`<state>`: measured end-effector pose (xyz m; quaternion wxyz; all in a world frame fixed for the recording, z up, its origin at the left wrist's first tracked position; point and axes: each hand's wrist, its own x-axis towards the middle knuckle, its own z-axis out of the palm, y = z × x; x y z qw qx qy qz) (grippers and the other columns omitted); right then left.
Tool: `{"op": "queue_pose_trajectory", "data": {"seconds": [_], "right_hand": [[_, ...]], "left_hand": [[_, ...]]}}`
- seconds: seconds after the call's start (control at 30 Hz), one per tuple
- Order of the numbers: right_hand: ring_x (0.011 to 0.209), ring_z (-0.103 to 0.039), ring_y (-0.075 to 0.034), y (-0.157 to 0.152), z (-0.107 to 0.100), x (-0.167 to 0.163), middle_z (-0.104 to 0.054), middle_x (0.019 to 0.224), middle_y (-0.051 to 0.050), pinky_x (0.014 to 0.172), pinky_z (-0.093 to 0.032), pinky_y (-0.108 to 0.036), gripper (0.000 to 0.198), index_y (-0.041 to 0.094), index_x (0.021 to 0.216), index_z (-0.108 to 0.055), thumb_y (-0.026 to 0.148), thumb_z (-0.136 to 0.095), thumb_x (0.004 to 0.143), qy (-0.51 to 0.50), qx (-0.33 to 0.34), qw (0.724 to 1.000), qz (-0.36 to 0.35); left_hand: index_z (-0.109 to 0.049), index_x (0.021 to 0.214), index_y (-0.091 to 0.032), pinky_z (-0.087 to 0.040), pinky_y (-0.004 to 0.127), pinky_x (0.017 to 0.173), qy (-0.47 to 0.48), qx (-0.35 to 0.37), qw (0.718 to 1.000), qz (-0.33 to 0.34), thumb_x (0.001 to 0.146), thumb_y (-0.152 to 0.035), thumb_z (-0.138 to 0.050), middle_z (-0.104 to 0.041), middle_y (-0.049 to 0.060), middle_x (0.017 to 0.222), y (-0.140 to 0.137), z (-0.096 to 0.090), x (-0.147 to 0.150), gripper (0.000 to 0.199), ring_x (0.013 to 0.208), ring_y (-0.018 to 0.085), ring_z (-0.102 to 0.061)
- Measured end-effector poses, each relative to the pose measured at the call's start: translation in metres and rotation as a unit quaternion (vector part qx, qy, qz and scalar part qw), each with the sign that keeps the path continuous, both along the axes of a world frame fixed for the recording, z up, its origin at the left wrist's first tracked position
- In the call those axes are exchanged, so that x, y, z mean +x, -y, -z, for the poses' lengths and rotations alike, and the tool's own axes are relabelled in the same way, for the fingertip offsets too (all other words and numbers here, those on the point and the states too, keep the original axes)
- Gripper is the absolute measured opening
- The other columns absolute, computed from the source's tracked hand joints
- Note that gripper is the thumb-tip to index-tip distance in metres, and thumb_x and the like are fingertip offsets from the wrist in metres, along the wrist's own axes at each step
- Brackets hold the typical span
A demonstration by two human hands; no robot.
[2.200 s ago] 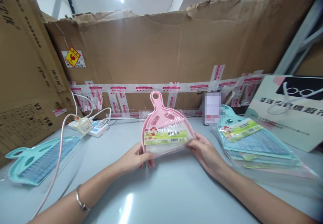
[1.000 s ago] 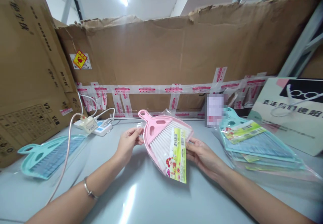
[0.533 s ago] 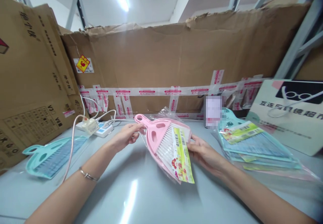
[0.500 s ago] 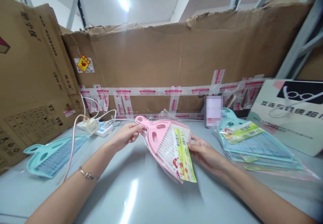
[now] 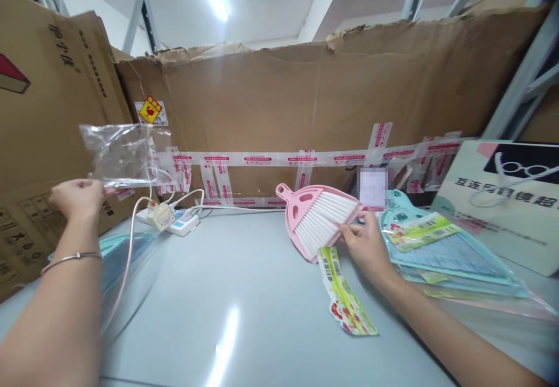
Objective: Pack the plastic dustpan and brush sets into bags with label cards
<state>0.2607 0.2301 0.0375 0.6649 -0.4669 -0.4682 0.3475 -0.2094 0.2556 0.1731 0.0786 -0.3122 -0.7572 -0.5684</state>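
Note:
My left hand (image 5: 78, 201) is raised at the left, closed on a clear plastic bag (image 5: 128, 154) that flares out to the right of it. Toward the middle right, my right hand (image 5: 367, 244) grips the bristle-side edge of a pink dustpan and brush set (image 5: 301, 206). White bristles (image 5: 327, 215) lie against the pan, and its looped handle points up and left. Below the set, by my right fingers, hangs or lies a green and yellow paper label (image 5: 347, 297); whether it touches the hand I cannot tell.
Bagged blue dustpan sets (image 5: 445, 253) are stacked at the right, before a white printed bag (image 5: 502, 201). Another blue dustpan (image 5: 126, 253) lies at the left, partly behind my arm. A power strip (image 5: 183, 224) with cables stands near the large cardboard box (image 5: 253, 102).
The clear bag has come off the pink dustpan set and moved up and left with my left hand. The label has slipped down from the bristles. My right hand still holds the set.

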Motion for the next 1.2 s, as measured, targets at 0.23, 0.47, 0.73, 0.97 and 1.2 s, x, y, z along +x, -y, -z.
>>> {"op": "queue_pose_trajectory", "data": {"seconds": [0.23,0.47,0.73,0.97,1.2], "right_hand": [[0.064,-0.062,-0.014,-0.011,-0.018,0.01,-0.063,0.073,0.005,0.059,-0.053,-0.028,0.038,0.025,0.081,-0.037,0.023,-0.066,0.058,-0.141,0.023,0.989,0.039],[0.065,-0.062,-0.011,0.018,-0.033,-0.023,-0.066,0.079,0.0,0.058,-0.053,-0.021,0.034,0.02,0.084,-0.052,0.019,-0.072,0.057,-0.16,-0.097,0.962,-0.199],[0.089,-0.057,-0.018,0.026,-0.037,-0.031,-0.058,0.097,-0.005,0.081,-0.046,-0.037,0.031,0.023,0.098,-0.049,0.032,-0.062,0.071,0.033,-0.018,0.998,-0.042],[0.104,-0.045,-0.024,0.052,-0.09,-0.074,-0.046,0.105,-0.007,0.09,-0.036,-0.045,0.033,0.026,0.102,-0.056,0.033,-0.064,0.071,0.517,0.224,0.815,-0.138],[0.083,-0.047,-0.017,0.018,-0.076,-0.073,-0.045,0.097,-0.009,0.075,-0.041,-0.031,0.011,0.016,0.085,-0.055,0.013,-0.049,0.077,0.499,0.29,0.813,-0.08]], "left_hand": [[-0.011,0.136,0.003,-0.001,0.061,0.101,-0.219,0.045,0.974,0.039,0.071,-0.034,-0.062,-0.001,0.025,0.145,0.013,0.01,0.045,0.091,0.132,0.039,0.001],[-0.038,0.124,-0.025,-0.044,0.045,0.088,0.124,-0.016,0.669,0.732,0.078,-0.039,-0.056,-0.043,0.011,0.133,0.029,0.031,0.187,0.051,0.115,0.027,-0.047],[-0.046,0.108,-0.023,-0.051,0.031,0.077,0.113,0.119,0.627,0.762,0.078,-0.019,-0.06,-0.06,0.006,0.106,0.047,0.05,0.193,0.033,0.098,0.019,-0.057],[-0.046,0.108,-0.022,-0.05,0.028,0.079,-0.095,0.162,0.696,0.693,0.076,-0.013,-0.059,-0.06,0.007,0.106,0.085,0.046,0.195,0.036,0.098,0.019,-0.057],[-0.049,0.106,-0.021,-0.055,0.03,0.07,-0.17,0.221,0.867,0.414,0.071,-0.021,-0.066,-0.059,0.005,0.098,0.097,0.072,0.14,0.039,0.092,0.02,-0.06]]}}
